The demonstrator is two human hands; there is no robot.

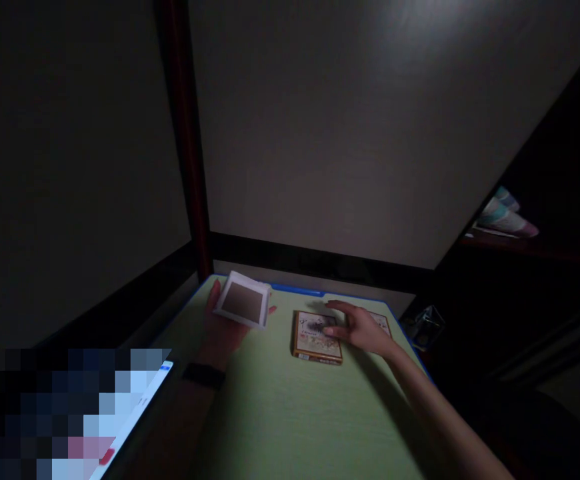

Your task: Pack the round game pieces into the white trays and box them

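Observation:
My left hand (221, 328) holds a flat white box part (243, 300) with a brown inner face, tilted up toward me above the far left of the green table (280, 413). A dark watch band sits on that wrist. My right hand (357, 325) reaches over a flat box (315, 337) with an orange border and a printed picture, lying on the table. The fingers are stretched out and lie on the box's right part.
A lit tablet screen (135, 407) lies at the table's near left edge. A dark wooden post (190, 153) stands at the far left corner before pale walls. Folded cloth (503, 217) rests on a dark shelf at the right, and a small clear container (427, 327) stands beyond the table's right edge.

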